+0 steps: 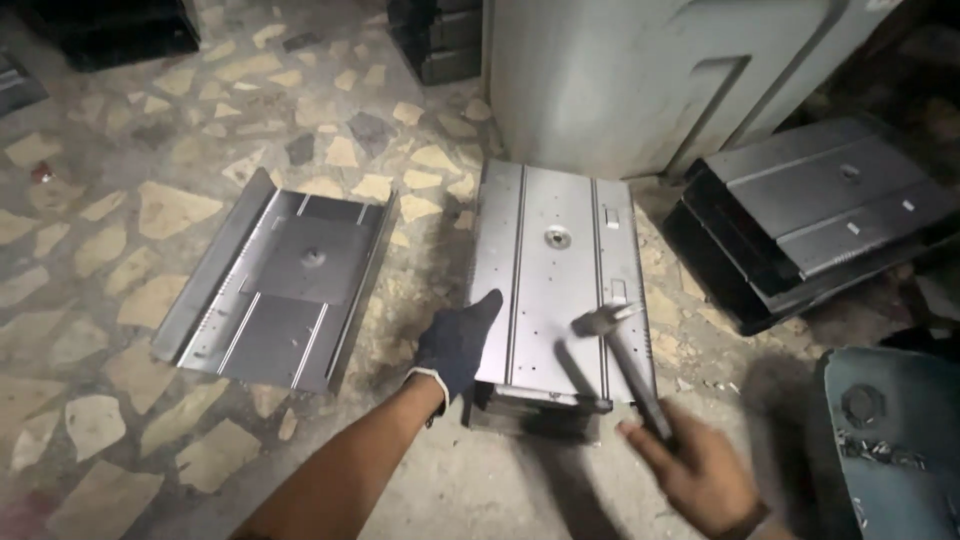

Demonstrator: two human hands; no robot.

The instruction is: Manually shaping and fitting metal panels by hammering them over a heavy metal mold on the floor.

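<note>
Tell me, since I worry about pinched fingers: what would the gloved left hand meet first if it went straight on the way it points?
Probably the left edge of the metal panel atop the stack; the left hand already looks at or against it, though depth is unclear.

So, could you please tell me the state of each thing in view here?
left hand: gloved, resting on the stack's left edge
right hand: bare, gripping the hammer
hammer: raised over the stack, blurred
panel stack: flat, top sheet aligned
loose panel: lying flat, flanges up
dark panels: stacked
</note>
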